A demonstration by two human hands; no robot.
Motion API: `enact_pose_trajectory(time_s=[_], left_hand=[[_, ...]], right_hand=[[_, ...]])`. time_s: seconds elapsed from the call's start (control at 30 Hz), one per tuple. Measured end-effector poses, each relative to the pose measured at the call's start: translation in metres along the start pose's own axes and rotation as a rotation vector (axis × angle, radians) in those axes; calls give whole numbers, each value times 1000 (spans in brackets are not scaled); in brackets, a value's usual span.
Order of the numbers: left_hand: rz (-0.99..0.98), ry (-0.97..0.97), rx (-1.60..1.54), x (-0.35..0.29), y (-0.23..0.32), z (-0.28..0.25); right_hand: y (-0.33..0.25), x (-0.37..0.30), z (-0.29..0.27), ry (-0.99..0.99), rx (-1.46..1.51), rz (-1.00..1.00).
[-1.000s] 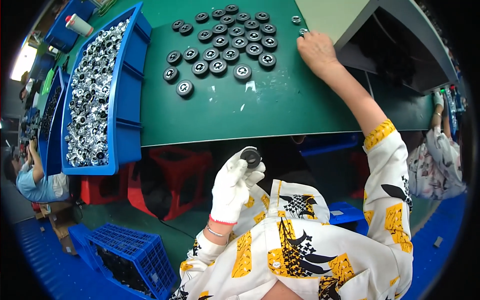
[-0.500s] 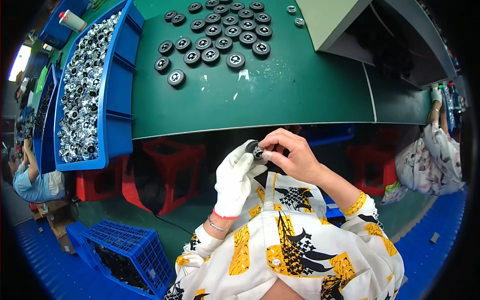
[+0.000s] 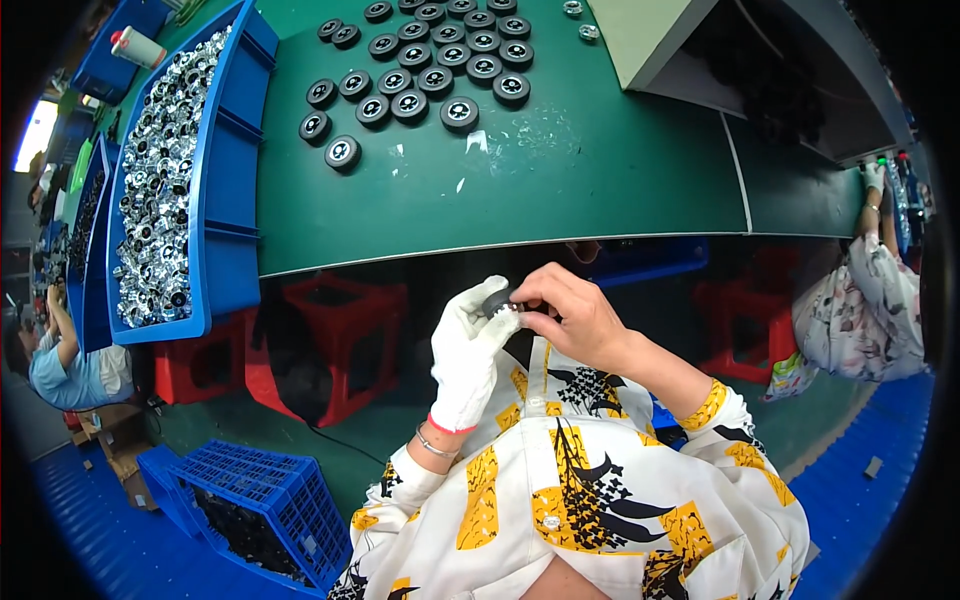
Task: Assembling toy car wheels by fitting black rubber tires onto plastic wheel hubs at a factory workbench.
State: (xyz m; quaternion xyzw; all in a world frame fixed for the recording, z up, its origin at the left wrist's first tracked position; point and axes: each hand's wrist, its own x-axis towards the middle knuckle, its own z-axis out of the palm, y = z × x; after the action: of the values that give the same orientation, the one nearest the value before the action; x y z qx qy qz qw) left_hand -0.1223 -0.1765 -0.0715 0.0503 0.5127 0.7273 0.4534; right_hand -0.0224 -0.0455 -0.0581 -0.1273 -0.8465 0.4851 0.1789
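My left hand [image 3: 464, 348], in a white glove, is closed round a small black toy tyre [image 3: 496, 301] in front of my chest, off the table's near edge. My bare right hand [image 3: 582, 322] pinches at the tyre's right side with thumb and forefinger. A bit of shiny silver shows between the fingertips, but how it sits in the tyre is hidden. Ahead on the green table [image 3: 620, 180] lie many finished-looking black wheels [image 3: 410, 106] with silver and black centres. A blue bin [image 3: 203, 270] at the left is heaped with shiny silver wheel hubs [image 3: 160, 190].
Two loose silver hubs [image 3: 589, 33] lie beside a pale box-like housing [image 3: 660, 50]. Red stools [image 3: 345, 330] stand beneath the table, and a blue crate [image 3: 290, 510] sits lower left. Co-workers are at both sides; one person's gloved hand [image 3: 874, 178] shows at right.
The tyre has turned in my hands, so its dark tread now shows more than its silver face. My left fingers have shifted round it. The view has moved slightly.
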Motion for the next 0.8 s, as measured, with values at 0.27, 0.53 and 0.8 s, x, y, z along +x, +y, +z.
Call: enact_pose_trajectory(time_s=[0.27,0.53,0.8], left_hand=[[30,-30,61,-3,-3,0],[130,-55,395,-7,7,3],[-14,21,223,-2,8,-1]], right_hand=[[-3,3,0,-16,-300,-127],[-3,-1,3,-42,-318,-135],[-1,6,9,-65,-142,11]])
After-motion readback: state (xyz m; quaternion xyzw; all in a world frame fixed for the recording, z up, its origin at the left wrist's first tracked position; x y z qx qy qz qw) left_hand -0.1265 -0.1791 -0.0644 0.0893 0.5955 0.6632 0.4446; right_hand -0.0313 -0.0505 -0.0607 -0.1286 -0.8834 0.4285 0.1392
